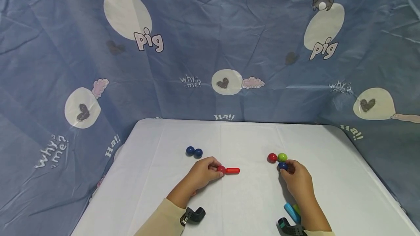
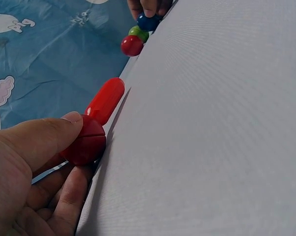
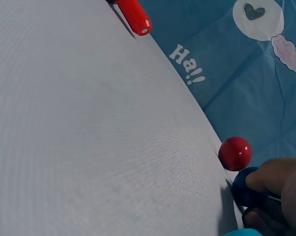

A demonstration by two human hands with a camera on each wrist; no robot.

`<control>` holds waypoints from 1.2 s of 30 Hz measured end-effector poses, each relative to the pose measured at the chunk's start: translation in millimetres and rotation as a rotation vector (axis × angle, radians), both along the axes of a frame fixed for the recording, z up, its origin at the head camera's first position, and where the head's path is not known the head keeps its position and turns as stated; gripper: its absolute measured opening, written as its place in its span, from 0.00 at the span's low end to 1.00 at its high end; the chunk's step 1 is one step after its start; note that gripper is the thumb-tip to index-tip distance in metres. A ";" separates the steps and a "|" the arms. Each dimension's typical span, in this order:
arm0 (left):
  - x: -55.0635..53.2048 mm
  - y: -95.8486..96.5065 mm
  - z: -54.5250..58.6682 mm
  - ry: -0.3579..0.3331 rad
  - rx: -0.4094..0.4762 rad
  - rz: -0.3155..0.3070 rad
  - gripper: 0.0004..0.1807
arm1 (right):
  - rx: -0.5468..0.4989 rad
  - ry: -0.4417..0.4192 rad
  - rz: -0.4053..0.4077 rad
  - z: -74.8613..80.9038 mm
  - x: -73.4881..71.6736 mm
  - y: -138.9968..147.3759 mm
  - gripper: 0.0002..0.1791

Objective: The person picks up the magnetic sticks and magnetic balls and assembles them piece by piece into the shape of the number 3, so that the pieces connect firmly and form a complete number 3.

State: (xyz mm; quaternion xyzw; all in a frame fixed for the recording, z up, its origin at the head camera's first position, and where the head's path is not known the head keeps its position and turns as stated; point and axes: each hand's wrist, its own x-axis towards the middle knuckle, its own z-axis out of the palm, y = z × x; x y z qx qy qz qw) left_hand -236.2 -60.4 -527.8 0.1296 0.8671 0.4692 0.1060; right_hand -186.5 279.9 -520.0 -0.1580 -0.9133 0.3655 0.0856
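Note:
My left hand point(image 1: 204, 172) pinches a red ball point(image 2: 85, 142) between thumb and fingers, close over the white table. A red rod point(image 1: 233, 170) sticks out from that ball, pointing right in the head view. At the right, my right hand point(image 1: 298, 180) grips a dark blue ball point(image 1: 282, 166) with thumb and fingertips. Just beyond it lie a second red ball point(image 1: 272, 157) and a green ball point(image 1: 282, 157), close together. In the right wrist view, the blue ball point(image 3: 246, 187) sits right beside the red one point(image 3: 235, 154); the green ball does not show there.
Two dark blue balls point(image 1: 194, 152) lie side by side at the back left of the white table point(image 1: 249, 199). A light blue rod point(image 1: 291, 212) and a partly hidden green rod point(image 1: 296, 209) lie by the right forearm. A patterned blue cloth point(image 1: 197, 46) hangs behind.

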 end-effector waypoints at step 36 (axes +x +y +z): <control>0.7 0.7 1.0 -0.007 0.011 0.008 0.12 | -0.127 -0.004 0.191 13.4 7.3 -31.4 0.23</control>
